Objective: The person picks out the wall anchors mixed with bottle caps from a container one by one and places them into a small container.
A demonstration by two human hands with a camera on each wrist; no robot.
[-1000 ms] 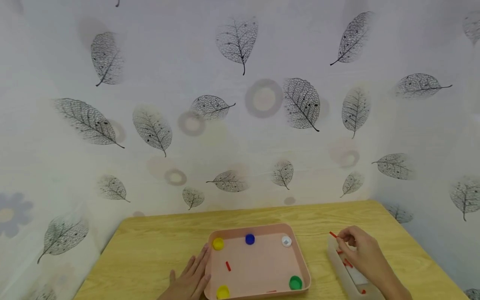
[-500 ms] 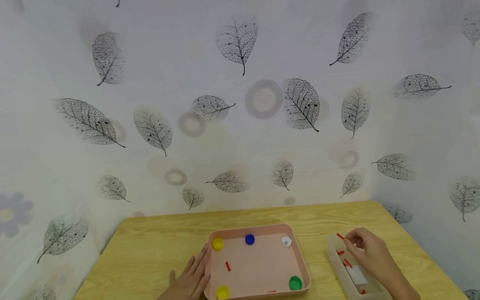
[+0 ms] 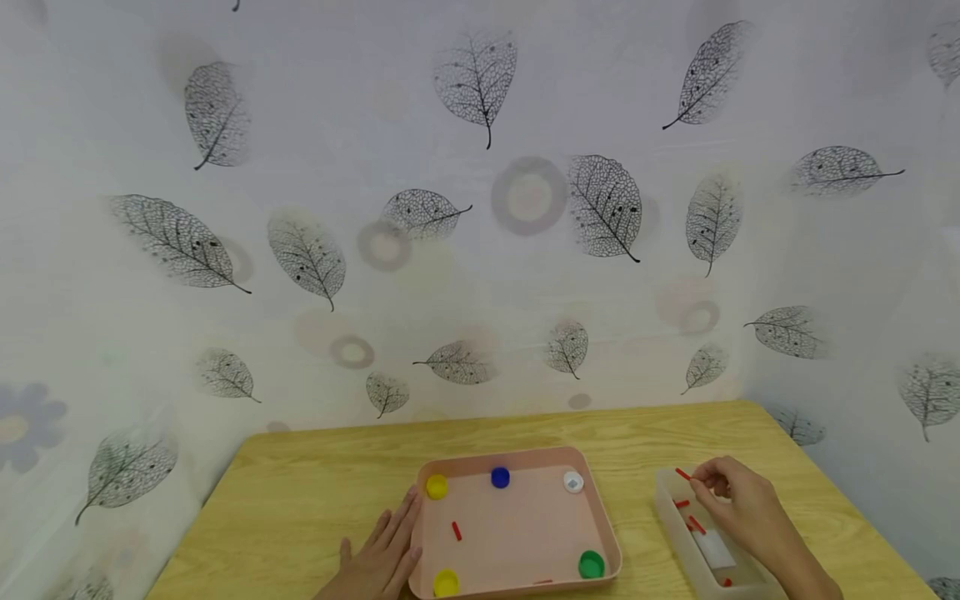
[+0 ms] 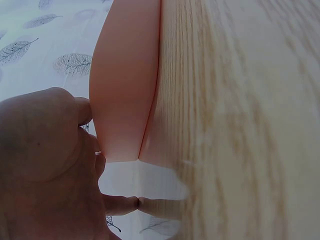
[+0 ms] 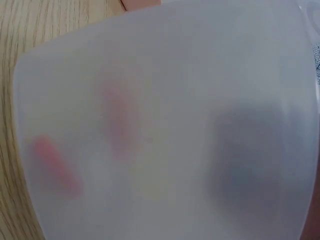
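My right hand pinches a short red stick between thumb and fingertips, above the far end of a translucent box. Inside that box lie several more red sticks and a white rectangular piece. In the right wrist view the cloudy box wall fills most of the picture, with blurred red sticks showing through. My left hand rests with fingers extended along the left side of a pink tray; the left wrist view shows its fingers near the tray's outer wall.
The tray carries two yellow caps, a blue cap, a white cap and a green cap. A red stick lies at its left and another near its front edge. Behind the wooden table rises a leaf-patterned wall.
My right hand has shifted a little to the right over the box, carrying the red stick, and has stayed almost still in the last half second. My left hand has kept its place.
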